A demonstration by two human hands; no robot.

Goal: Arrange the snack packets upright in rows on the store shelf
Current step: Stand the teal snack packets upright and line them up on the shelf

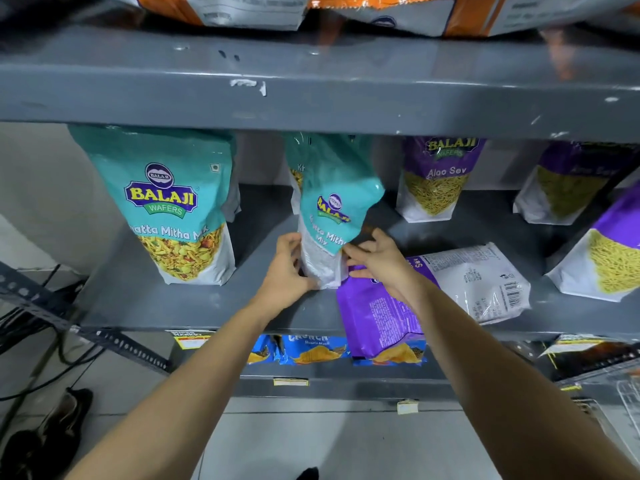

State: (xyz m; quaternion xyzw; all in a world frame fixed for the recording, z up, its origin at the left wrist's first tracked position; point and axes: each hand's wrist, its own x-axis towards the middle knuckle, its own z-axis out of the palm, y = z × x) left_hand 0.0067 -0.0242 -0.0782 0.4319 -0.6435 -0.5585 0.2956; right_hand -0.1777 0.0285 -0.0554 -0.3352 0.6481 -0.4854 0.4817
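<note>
A teal Khatta Mitha Mix packet [329, 216] stands mid-shelf on the grey shelf [145, 299], its top bent to the right. My left hand [285, 271] grips its lower left side and my right hand [377, 263] pinches its lower right corner. Another teal packet [296, 168] stands just behind it. A larger-looking teal packet [173, 206] stands upright to the left. A purple Aloo Sev packet [377, 317] lies flat under my right wrist, overhanging the shelf edge. A second one [481, 282] lies flat, back side up, to its right.
Upright purple Aloo Sev packets stand at the back [440, 178], back right [571, 185] and right edge [606, 251]. The shelf above [311, 95] hangs low over the packet tops. Blue chip packets [311, 349] sit on the shelf below. Cables and a slotted rail [41, 306] lie at left.
</note>
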